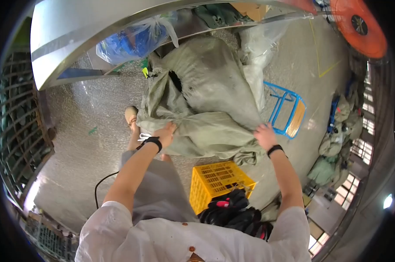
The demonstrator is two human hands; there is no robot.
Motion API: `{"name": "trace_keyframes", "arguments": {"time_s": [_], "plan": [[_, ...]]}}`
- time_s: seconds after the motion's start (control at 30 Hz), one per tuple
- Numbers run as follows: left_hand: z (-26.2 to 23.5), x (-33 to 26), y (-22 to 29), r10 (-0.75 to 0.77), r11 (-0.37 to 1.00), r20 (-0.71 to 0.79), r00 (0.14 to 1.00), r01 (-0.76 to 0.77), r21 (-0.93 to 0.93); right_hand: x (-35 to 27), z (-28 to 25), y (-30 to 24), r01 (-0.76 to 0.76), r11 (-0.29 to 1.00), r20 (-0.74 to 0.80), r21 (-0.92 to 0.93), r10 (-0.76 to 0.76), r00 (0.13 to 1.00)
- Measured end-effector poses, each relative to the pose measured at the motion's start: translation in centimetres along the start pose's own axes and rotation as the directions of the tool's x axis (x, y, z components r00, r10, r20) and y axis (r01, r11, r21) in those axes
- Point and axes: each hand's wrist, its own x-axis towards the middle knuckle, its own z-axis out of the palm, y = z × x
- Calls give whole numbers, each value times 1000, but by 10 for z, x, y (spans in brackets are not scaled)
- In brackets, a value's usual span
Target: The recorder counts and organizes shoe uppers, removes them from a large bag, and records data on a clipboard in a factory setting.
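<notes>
A large grey-green woven sack (221, 78) lies bulging on the floor in front of me, with a dark gap showing at its upper left. Loose folds of its cloth gather along the near side. My left hand (166, 134) grips the cloth at the left, its fingers curled into the fabric. At the right end of the same fold, my right hand (265, 136) is closed on the sack's edge. Both arms reach forward, well apart, and the cloth stretches between them. What the sack contains is hidden.
A yellow plastic crate (221, 177) stands near me, beside a heap of black items (232, 209). To the right is a blue-framed stool (289, 109). A metal table (75, 43), a blue-filled plastic bag (134, 41) and an orange fan (359, 26) are farther off. Metal racks (22, 109) line the left.
</notes>
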Motion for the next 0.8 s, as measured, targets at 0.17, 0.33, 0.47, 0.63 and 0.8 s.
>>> {"name": "trace_keyframes", "arguments": {"time_s": [0.17, 0.33, 0.47, 0.63, 0.8], "plan": [[34, 19, 103, 138, 981, 370, 919, -76, -179, -71, 39, 100, -575, 794, 255, -196, 608, 752], [107, -18, 152, 264, 962, 428, 864, -271, -46, 35, 20, 11, -411, 880, -348, 238, 472, 810], [46, -43, 138, 25, 999, 323, 946, -16, -28, 123, 6, -87, -121, 831, -201, 543, 269, 942], [15, -80, 45, 1, 992, -272, 962, -35, -120, 200, 28, -139, -56, 880, -242, 472, 190, 952], [5, -166, -33, -471, 878, -467, 749, 349, -326, 280, 36, -121, 203, 970, -522, 137, -103, 846]]}}
